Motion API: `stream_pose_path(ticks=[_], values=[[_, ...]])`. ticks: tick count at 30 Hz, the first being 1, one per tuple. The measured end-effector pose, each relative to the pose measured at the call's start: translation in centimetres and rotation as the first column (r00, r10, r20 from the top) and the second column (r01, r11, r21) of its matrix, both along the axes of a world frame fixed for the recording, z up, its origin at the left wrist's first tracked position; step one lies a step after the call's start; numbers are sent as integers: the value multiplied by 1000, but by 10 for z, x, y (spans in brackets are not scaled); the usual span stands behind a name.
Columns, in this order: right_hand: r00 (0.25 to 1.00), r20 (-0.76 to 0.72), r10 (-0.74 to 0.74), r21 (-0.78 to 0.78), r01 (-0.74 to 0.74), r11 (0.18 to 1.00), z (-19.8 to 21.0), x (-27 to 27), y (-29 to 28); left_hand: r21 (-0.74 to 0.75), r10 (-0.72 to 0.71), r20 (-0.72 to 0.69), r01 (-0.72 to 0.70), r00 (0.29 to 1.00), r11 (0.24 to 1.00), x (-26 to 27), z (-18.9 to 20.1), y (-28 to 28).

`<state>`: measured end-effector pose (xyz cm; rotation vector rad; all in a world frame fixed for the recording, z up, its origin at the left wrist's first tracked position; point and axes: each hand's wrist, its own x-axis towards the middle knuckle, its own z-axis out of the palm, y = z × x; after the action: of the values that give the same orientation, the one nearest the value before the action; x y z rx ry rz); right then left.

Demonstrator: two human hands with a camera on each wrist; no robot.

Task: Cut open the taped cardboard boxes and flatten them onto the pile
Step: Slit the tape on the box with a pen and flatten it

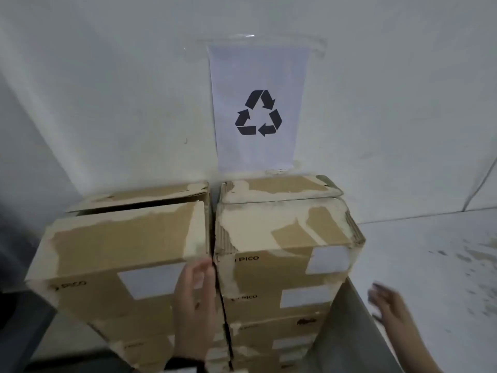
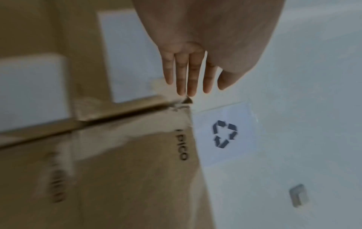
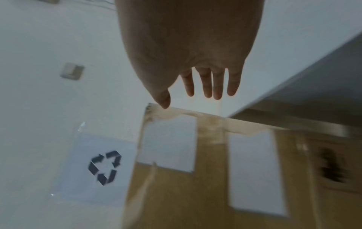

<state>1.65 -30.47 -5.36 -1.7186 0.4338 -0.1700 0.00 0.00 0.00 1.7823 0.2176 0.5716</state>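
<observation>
Head view looks down at stacked boxes [image 1: 282, 238]; both wrist views, closer, share the recycling sign [image 1: 258, 113].

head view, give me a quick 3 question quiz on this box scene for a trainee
1. True or false: the left hand holds a knife.
2. Which top box has its top flaps taped flat: A) in the left stack B) in the right stack?
3. Fill in: the sign on the wall above the boxes shows a ______ symbol.

Key: 1 false, its fingers lie straight at the gap between the stacks, holding nothing. 2 B; the left top box has a dark gap between its flaps. 3 recycling. The right hand is open too, off the boxes.
</observation>
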Motion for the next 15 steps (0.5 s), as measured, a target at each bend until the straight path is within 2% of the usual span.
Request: stream_pose_path(ticks=[2, 5, 10, 13, 15], values=[[995, 80, -53, 31, 51, 998, 24, 37, 2, 75, -12, 83, 6, 996, 997, 35, 13, -2], [994, 106, -5, 27, 2, 1000, 51, 79, 0, 125, -56, 86, 45, 995, 991, 78, 19, -6], [989, -27, 142, 84, -139, 987, 50, 127, 1, 204, -35, -132, 61, 991, 977, 109, 21, -11], [983, -65, 172, 109, -165, 980, 42, 140, -3, 167, -48, -313, 104, 949, 980, 123, 28, -14], [968, -87, 237, 182, -219, 959, 46, 142, -7, 158, -27, -400, 98, 916, 983, 130, 30, -17]])
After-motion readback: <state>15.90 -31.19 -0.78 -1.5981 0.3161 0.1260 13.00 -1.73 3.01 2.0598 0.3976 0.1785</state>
